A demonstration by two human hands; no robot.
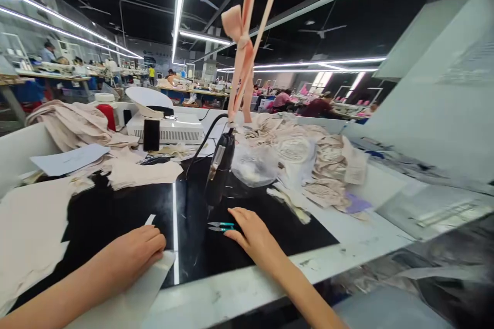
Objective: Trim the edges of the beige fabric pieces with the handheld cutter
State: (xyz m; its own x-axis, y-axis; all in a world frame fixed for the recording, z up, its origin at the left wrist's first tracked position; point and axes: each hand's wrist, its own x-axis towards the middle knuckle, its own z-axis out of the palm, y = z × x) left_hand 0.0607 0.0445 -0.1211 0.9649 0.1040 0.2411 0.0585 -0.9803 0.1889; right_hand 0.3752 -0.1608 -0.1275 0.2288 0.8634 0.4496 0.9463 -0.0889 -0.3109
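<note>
My left hand (133, 253) rests on a pale fabric piece (127, 298) at the front edge of the black work mat (116, 216), its fingers curled loosely downward. My right hand (252, 234) lies flat on the mat, fingers stretched toward small teal-handled thread snips (221, 226) and touching their handle end. Just behind the snips a black hand-held tool (219, 167) hangs from a peach ribbon (242, 51).
Piles of beige fabric pieces (324, 159) lie at the right and more of them (77, 123) at the left. A clear plastic bag (254, 164), a white machine (165, 123) and a dark phone (151, 134) stand behind. Other people work at distant tables.
</note>
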